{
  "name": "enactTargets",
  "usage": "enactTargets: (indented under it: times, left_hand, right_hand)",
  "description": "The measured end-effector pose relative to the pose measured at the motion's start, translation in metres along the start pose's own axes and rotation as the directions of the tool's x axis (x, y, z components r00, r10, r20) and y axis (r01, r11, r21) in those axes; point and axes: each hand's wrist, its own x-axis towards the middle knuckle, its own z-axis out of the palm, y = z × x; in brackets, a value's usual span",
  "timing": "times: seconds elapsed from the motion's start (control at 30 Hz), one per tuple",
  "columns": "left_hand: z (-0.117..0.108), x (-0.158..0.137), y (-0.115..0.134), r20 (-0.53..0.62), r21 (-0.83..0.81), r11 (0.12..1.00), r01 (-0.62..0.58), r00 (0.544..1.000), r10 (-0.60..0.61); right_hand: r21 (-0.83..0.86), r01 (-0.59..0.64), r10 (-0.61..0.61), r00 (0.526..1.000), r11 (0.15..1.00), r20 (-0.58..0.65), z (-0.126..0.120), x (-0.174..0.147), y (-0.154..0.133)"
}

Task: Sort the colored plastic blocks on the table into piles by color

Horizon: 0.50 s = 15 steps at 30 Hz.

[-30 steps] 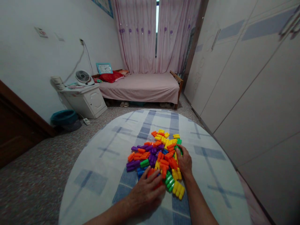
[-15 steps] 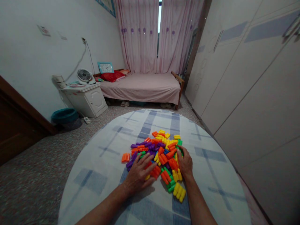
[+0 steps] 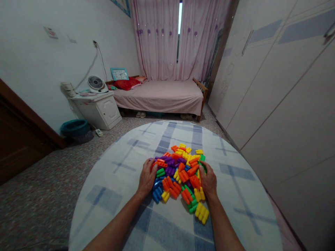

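Note:
A pile of plastic building blocks (image 3: 171, 166) in orange, purple, yellow, green and blue lies on a round table. Each block looks like a short row of joined tubes. Cupped along the pile's left edge is my left hand (image 3: 147, 177), its fingertips against purple and orange blocks, with no block lifted. My right hand (image 3: 208, 180) curves round the right edge, touching green and orange blocks; some of its fingers are hidden behind them. Near my right wrist rests a yellow block (image 3: 202, 213). Blue blocks (image 3: 157, 194) sit beside my left wrist.
A checked cloth (image 3: 110, 209) covers the table. Beyond it stand a bed (image 3: 162, 92), a white cabinet (image 3: 110, 111) with a fan (image 3: 96, 83), and a teal-rimmed bin (image 3: 75, 128) on the floor. A tall wardrobe (image 3: 274, 90) lines the right side.
My left hand has moved from over the near part of the pile to its left edge, uncovering blue, orange and yellow blocks. My right hand has stayed at the right edge.

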Motion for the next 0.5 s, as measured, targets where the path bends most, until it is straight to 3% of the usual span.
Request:
enactTargets:
  times: [0.17,0.3,0.5]
  left_hand:
    - [0.014,0.007,0.039,-0.035,-0.111,0.991,-0.069,0.997,0.066]
    - [0.025,0.006,0.072,0.085,-0.091,0.968,-0.232,0.967,0.24]
    - [0.036,-0.002,0.106,0.304,-0.086,0.866,-0.492,0.815,0.493]
  right_hand:
    - [0.002,0.0,0.0,1.0,1.0,-0.009,0.001,0.0,0.0]
    - [-0.002,-0.008,0.008,1.0,1.0,-0.011,0.001,0.0,-0.001]
    - [0.007,0.001,-0.001,1.0,1.0,-0.002,0.0,0.0,-0.001]
